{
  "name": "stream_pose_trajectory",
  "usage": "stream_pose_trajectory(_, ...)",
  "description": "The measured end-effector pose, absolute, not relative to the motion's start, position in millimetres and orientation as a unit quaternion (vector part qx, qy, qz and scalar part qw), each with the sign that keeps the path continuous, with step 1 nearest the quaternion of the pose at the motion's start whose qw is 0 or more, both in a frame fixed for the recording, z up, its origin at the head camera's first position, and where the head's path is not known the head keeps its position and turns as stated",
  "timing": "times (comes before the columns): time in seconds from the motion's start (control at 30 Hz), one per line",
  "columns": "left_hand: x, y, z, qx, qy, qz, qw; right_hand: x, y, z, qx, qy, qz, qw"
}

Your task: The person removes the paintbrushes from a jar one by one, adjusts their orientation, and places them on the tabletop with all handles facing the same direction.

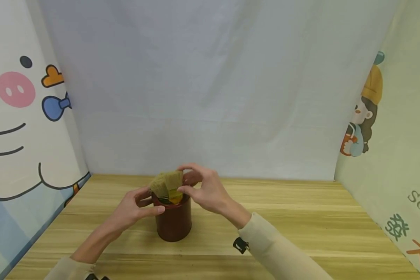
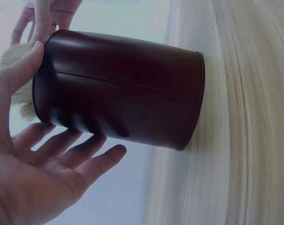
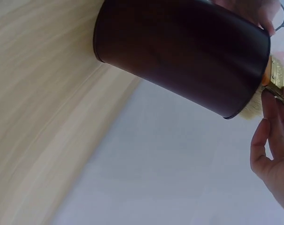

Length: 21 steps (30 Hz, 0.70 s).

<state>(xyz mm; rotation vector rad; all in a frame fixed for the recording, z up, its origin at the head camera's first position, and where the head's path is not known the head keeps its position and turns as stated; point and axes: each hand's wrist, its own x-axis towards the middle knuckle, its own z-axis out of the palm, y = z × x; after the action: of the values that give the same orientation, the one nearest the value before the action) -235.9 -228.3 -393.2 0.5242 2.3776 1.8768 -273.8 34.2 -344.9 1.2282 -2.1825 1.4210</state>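
Observation:
A dark red cylindrical holder point(image 1: 174, 223) stands upright on the table, with the bristles of paintbrushes point(image 1: 160, 186) rising above its rim. My left hand point(image 1: 130, 209) holds the holder near its top, thumb at the rim and fingers along the far side, as the left wrist view shows. At the mouth, my right hand point(image 1: 208, 190) pinches a paintbrush point(image 3: 279, 75) by its gold-coloured metal band. Its bristles point up and an orange part of its handle shows at the rim. The lower handles are hidden inside the holder.
The wooden table point(image 1: 266, 217) reaches back to a pale hanging cloth point(image 1: 210, 85). Printed cartoon panels stand at the left point(image 1: 17, 128) and right point(image 1: 388, 155). A small black tag point(image 1: 240, 245) hangs by the right sleeve.

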Motion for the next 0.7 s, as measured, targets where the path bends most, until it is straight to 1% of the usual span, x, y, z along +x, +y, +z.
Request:
stream_pose_trajectory(0.17,-236,-229,-392,0.164,0.777,0.607,0.039,-274,35,-335,0.427,-0.741,0.499,0.139)
stream_pose_trajectory(0.7,-236,-229,-391,0.148,0.775,0.612,0.049,-279,39,-290,0.447,-0.72,0.492,0.199)
